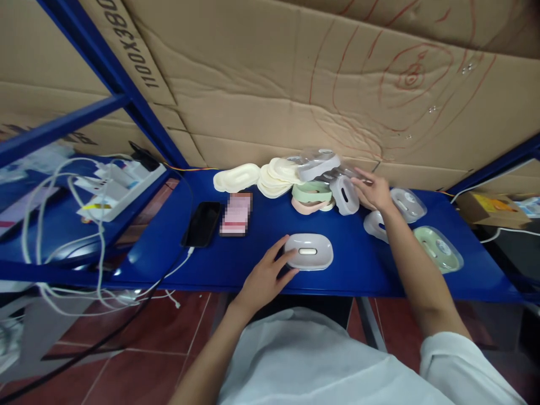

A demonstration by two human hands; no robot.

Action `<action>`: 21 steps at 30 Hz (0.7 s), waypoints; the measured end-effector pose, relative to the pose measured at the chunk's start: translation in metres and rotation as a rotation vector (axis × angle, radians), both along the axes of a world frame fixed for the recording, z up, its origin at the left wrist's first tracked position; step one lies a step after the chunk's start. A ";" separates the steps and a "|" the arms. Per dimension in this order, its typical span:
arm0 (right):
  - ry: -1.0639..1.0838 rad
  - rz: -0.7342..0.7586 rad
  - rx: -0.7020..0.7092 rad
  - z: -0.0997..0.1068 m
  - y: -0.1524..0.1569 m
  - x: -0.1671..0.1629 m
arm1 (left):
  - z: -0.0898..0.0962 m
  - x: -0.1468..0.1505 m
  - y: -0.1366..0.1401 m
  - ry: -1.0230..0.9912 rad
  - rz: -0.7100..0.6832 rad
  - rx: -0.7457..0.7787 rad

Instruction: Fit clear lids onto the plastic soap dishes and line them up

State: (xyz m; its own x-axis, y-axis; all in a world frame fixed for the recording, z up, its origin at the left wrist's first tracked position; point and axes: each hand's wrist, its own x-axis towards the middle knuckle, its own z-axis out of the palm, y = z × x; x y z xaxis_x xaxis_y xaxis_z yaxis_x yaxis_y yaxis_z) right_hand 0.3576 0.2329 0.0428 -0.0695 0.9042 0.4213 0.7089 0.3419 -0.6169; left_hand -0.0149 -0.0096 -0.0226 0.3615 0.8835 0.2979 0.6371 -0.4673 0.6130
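Pale shirt nearest, at front of blue table. Grey dish near front edge; left hand, fingers spread, touches its left end, probably steadying. Right hand at clear cover; can't tell grip. Cream inserts piled behind, likely within reach.

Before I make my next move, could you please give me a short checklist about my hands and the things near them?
1. Pale grey oval plastic dish rests on the blue table: ok.
2. Left hand touches the dish's left end: ok.
3. Right hand grips the transparent plastic piece firmly: cannot tell; contact is too small to judge.
4. Light-green plastic ring lies separate from the peach plastic ring: not ok; they overlap.
5. Black rectangular phone is apart from both hands: ok.
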 end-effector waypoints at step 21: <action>-0.278 0.295 0.259 -0.061 -0.240 -0.117 | -0.003 -0.004 0.003 -0.131 0.038 -0.104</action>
